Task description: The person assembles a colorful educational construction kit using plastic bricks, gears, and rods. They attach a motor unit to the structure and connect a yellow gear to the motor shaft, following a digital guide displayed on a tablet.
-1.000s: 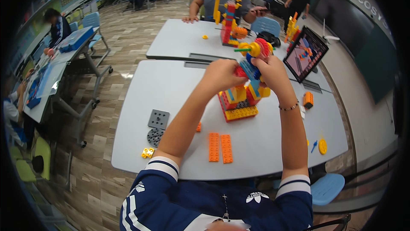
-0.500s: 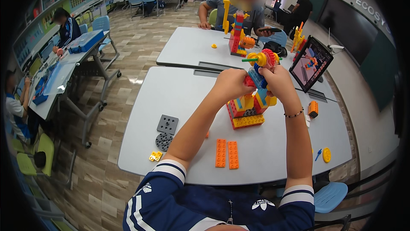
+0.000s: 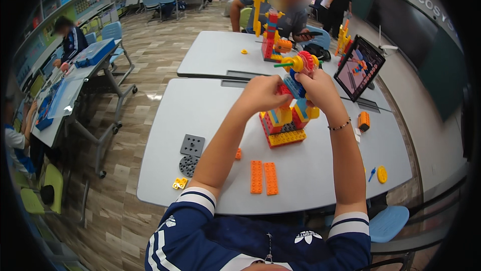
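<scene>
In front of me stands a brick model with a red and yellow base and light blue and yellow bricks above. At its top sit a red gear and a yellow wheel on a green axle. My left hand is closed at the model's left side, fingers on a red brick. My right hand is closed round the upper right side, gripping the blue bricks below the gear. My fingers partly hide the model's middle.
Two orange plates, a grey square plate, a grey round plate and yellow bricks lie nearer me. Rightward are an orange block, yellow disc and tablet. Another model stands before a person holding a phone.
The view has shifted slightly. Both hands stay on the model, my left fingers a little changed. A small orange brick shows more beside my left forearm. The person across has drawn a hand off the table.
</scene>
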Action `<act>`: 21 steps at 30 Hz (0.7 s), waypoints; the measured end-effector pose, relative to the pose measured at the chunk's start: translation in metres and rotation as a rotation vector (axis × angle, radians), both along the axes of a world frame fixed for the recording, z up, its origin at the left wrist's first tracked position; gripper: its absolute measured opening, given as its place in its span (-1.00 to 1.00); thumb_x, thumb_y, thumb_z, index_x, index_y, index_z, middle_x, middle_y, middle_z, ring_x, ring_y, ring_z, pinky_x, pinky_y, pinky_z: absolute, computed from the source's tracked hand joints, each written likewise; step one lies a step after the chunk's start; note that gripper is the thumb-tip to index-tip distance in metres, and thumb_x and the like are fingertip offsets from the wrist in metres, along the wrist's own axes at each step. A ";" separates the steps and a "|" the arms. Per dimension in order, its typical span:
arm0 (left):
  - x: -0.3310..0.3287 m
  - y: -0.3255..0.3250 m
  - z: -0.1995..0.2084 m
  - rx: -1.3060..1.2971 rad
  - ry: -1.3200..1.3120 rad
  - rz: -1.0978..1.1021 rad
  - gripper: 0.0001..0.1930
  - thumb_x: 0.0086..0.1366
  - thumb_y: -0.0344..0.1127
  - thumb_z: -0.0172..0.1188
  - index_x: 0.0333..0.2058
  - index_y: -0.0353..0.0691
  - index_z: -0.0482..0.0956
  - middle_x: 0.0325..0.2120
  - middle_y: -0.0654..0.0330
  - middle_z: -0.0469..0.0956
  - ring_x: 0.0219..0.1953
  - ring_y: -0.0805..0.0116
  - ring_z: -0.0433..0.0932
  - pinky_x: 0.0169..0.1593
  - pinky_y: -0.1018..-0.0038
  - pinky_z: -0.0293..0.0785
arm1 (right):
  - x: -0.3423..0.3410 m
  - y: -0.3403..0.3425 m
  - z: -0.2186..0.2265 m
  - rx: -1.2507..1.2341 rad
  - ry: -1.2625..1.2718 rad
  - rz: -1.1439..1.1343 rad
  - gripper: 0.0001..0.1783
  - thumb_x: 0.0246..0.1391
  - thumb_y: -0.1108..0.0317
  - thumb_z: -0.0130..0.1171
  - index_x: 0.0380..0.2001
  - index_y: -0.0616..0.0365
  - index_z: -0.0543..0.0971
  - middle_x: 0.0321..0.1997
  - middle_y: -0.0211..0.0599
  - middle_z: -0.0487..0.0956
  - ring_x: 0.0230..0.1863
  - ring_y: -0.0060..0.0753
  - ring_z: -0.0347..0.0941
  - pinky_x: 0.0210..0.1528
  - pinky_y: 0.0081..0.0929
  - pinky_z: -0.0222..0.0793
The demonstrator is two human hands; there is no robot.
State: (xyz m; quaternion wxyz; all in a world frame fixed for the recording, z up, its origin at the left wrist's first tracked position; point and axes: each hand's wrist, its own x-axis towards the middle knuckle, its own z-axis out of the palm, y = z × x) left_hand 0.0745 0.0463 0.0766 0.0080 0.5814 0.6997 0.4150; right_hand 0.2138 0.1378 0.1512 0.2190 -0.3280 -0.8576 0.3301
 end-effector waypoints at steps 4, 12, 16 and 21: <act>0.002 -0.002 0.003 -0.079 -0.029 0.001 -0.54 0.03 -0.06 0.35 -0.23 -0.33 0.57 -0.35 0.01 0.64 -0.25 0.14 0.63 -0.15 0.36 0.52 | 0.002 0.002 -0.003 -0.063 0.052 -0.008 -0.56 0.02 0.11 0.06 -0.62 0.34 0.50 -0.77 -0.20 0.45 -0.73 -0.34 0.48 -0.64 -0.45 0.38; 0.007 -0.007 0.013 -0.162 -0.033 -0.009 -0.57 0.09 -0.15 0.36 -0.18 -0.36 0.54 -0.27 0.01 0.64 -0.17 0.21 0.63 -0.07 0.40 0.52 | -0.002 0.008 -0.009 0.065 0.001 -0.016 -0.53 0.04 0.07 0.05 -0.59 0.37 0.49 -0.73 -0.20 0.46 -0.70 -0.36 0.50 -0.61 -0.46 0.40; 0.009 -0.008 0.014 -0.187 -0.039 -0.004 -0.57 0.08 -0.15 0.37 -0.19 -0.36 0.54 -0.26 0.01 0.63 -0.17 0.21 0.63 -0.07 0.39 0.52 | 0.000 0.009 -0.008 -0.001 -0.003 0.002 -0.54 0.04 0.07 0.06 -0.56 0.36 0.48 -0.69 -0.21 0.48 -0.68 -0.37 0.50 -0.58 -0.45 0.43; 0.009 -0.008 0.015 -0.189 -0.043 -0.005 -0.55 0.06 -0.14 0.39 -0.19 -0.36 0.54 -0.26 0.01 0.63 -0.16 0.20 0.63 -0.08 0.38 0.52 | 0.004 0.009 -0.007 -0.071 0.018 0.030 -0.58 0.03 0.10 0.07 -0.56 0.33 0.47 -0.68 -0.24 0.49 -0.68 -0.37 0.50 -0.58 -0.46 0.44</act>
